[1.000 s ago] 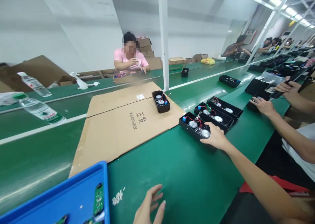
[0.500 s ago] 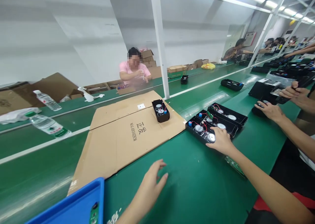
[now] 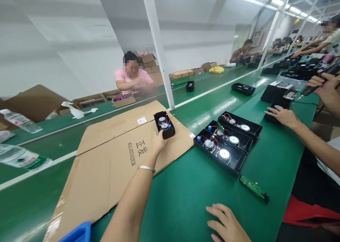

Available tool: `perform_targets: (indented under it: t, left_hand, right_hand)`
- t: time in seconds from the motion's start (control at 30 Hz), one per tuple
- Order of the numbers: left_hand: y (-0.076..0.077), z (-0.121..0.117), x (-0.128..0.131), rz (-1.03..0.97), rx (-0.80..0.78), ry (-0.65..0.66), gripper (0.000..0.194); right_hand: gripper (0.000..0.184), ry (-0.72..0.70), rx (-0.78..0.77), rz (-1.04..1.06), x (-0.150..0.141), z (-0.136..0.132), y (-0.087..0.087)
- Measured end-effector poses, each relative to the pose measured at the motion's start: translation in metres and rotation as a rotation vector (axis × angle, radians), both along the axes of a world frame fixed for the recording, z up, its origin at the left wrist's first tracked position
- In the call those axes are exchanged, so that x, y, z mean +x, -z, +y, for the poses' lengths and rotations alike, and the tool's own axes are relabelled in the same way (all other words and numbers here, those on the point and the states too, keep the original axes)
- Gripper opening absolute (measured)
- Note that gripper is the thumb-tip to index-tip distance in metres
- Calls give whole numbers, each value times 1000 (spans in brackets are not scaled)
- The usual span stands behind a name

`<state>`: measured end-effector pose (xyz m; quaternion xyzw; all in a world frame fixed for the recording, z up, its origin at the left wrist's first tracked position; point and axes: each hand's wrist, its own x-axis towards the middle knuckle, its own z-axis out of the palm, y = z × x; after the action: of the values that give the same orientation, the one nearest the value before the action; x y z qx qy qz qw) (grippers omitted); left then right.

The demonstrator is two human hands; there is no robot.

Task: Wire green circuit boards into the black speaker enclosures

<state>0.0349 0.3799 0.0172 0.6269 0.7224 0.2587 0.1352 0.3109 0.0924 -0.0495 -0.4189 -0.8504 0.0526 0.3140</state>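
Note:
My left hand [image 3: 158,142] reaches out over the flat cardboard sheet [image 3: 117,164] and grips the near end of a small black speaker housing [image 3: 164,124] with red wires and round drivers inside. My right hand [image 3: 225,225] rests low on the green belt [image 3: 191,196] near me, fingers spread, holding nothing. Three long black speaker housings [image 3: 227,142] lie side by side to the right of the cardboard. A green circuit board [image 3: 254,188] lies on the belt just in front of them.
A co-worker's hands [image 3: 283,116] work on black units at the right. A person in pink sits across the belt behind a small box [image 3: 123,101]. Water bottles [image 3: 23,158] lie at the left. A blue tray corner [image 3: 77,233] shows at the bottom. A white post [image 3: 159,54] stands behind the cardboard.
My left hand went forward from the near belt to the small black housing and took hold of it. My right hand left the long housings and drew back toward me.

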Motion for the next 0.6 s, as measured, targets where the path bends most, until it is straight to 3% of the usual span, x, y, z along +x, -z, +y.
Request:
perform_targets:
  t: [0.1, 0.23, 0.33, 0.47, 0.6]
  left_hand:
    - [4, 6, -7, -11, 15, 8, 28]
    - [13, -28, -13, -48, 81, -31, 21]
    - [12, -78, -22, -92, 88, -9, 22]
    - [3, -172, -38, -152, 52, 84, 34]
    - [16, -254, -54, -237, 29, 155, 35]
  right_hand:
    - [17, 75, -138, 62, -2, 7, 3]
    - [18, 89, -186, 130, -3, 14, 0]
    - [19, 78, -256, 162, -2, 13, 2]
    - [22, 111, -511, 244, -5, 11, 2]
    - [45, 99, -688, 692, -26, 7, -1]
